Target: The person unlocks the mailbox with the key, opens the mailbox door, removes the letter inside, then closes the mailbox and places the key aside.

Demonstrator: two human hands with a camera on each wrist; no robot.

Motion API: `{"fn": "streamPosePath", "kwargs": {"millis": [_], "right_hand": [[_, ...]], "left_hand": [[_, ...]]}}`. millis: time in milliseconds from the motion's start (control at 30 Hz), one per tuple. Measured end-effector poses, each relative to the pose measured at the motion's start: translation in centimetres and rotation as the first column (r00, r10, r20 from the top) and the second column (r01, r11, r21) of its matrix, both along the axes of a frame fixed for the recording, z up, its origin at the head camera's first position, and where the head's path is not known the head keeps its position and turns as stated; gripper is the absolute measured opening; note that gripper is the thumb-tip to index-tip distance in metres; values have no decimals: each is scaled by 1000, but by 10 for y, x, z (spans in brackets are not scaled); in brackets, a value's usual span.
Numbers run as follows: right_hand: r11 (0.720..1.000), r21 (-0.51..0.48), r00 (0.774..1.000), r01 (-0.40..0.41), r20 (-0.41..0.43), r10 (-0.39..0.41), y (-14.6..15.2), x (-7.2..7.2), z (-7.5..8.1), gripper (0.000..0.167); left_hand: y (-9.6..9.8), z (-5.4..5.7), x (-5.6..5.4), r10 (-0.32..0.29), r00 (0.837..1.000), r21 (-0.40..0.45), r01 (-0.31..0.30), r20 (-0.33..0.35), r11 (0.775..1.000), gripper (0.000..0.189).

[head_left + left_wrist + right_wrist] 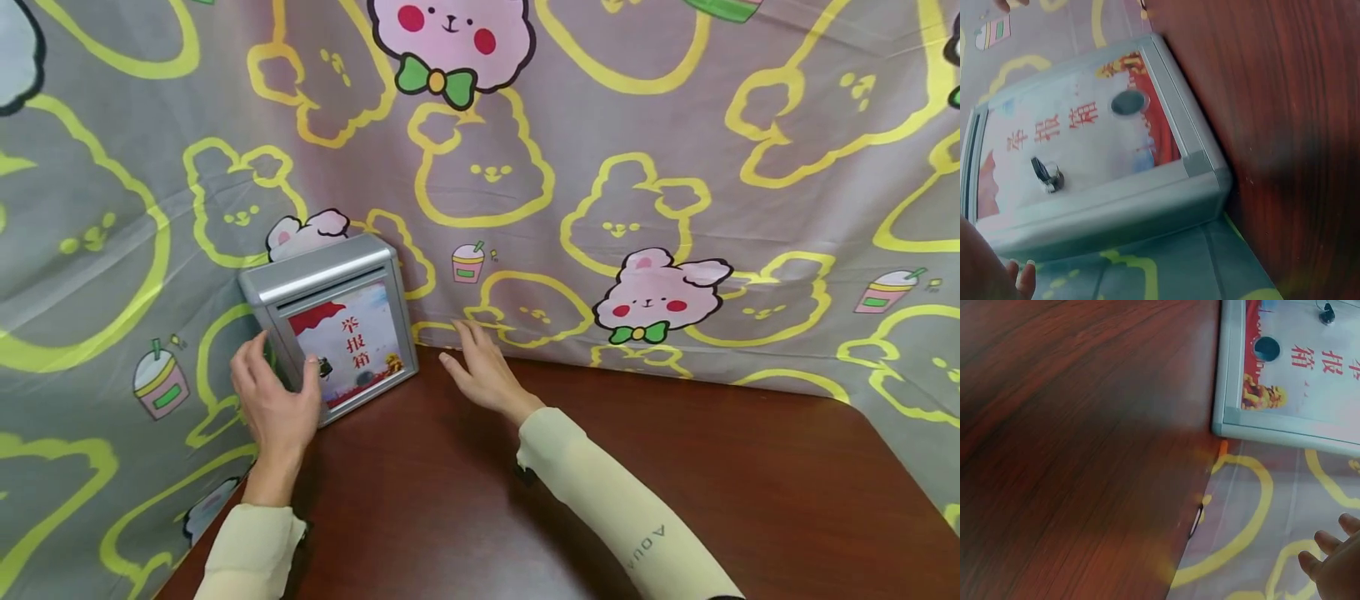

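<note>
One silver box (347, 329) faces outward, long axis seemingly upright.

Silver box (390, 342), red characters (356, 342) on front, on dark wooden table (450, 492), nine o'clock of centre. Left hand (281, 396) at box's seven o'clock, thumb across front, contact unclear. Right hand (486, 371) at box's three o'clock, apart, fingers extended. Cartoon-print cloth (525, 242), twelve o'clock.
</note>
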State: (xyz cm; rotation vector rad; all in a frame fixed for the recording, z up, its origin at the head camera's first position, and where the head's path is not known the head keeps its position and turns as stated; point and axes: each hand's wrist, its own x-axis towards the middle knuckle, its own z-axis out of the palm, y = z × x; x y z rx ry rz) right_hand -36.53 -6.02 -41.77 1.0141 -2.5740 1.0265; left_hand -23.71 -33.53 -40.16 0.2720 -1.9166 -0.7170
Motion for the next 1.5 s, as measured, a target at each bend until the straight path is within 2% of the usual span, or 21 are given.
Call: {"fn": "streamPosePath", "kwargs": {"millis": [267, 600, 733, 967, 1200, 1367, 1500], "right_hand": [[999, -52, 999, -6, 47, 8, -21, -10, 0, 68], [996, -82, 991, -48, 121, 58, -46, -19, 0, 74], [991, -107, 977, -77, 188, 96, -60, -22, -2, 76], [989, -113, 966, -91, 232, 116, -85, -20, -11, 79], [981, -189, 933, -42, 344, 106, -97, -21, -12, 82], [965, -258, 925, -43, 356, 137, -103, -25, -8, 80], [961, -274, 923, -34, 360, 136, -105, -25, -3, 79]], "left_hand": [[-10, 2, 2, 43, 996, 108, -51, 75, 993, 70], [-16, 5, -2, 16, 984, 204, -53, 177, 977, 76], [-19, 5, -5, -16, 980, 214, -27, 196, 976, 80], [-22, 1, -5, -77, 968, 253, 14, 238, 967, 83], [-24, 0, -8, -124, 951, 270, 45, 284, 962, 83], [-25, -2, -11, -158, 940, 282, 69, 303, 957, 80], [-25, -3, -14, -166, 945, 273, 87, 283, 958, 77]]}}
